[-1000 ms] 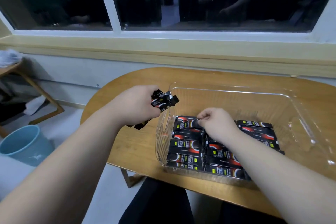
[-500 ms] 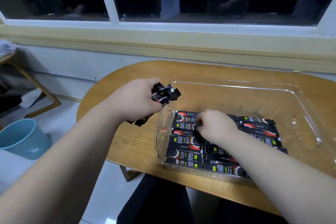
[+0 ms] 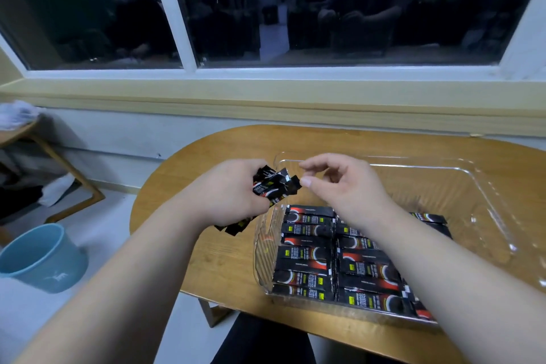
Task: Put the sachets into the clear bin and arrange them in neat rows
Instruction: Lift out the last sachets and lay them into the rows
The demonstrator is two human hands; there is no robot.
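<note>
A clear plastic bin (image 3: 484, 216) stands on the wooden table, with several black-and-red sachets (image 3: 307, 257) laid in rows across its near half. My left hand (image 3: 227, 195) grips a bunch of black sachets (image 3: 274, 185) just left of the bin's far left corner; their ends stick out above and below my fist. My right hand (image 3: 345, 186) hovers above the bin's left end, thumb and forefinger apart and holding nothing, its fingertips right beside the bunch. My right forearm hides part of the rows.
The oval wooden table (image 3: 206, 263) ends close to my left arm. A blue bucket (image 3: 41, 257) stands on the floor at the left, beside a wooden stand (image 3: 59, 156). A window sill (image 3: 266, 97) runs behind the table.
My right hand has lifted off the rows in the bin and moved up and left to the bunch in my left hand. My left hand has stayed about where it was.
</note>
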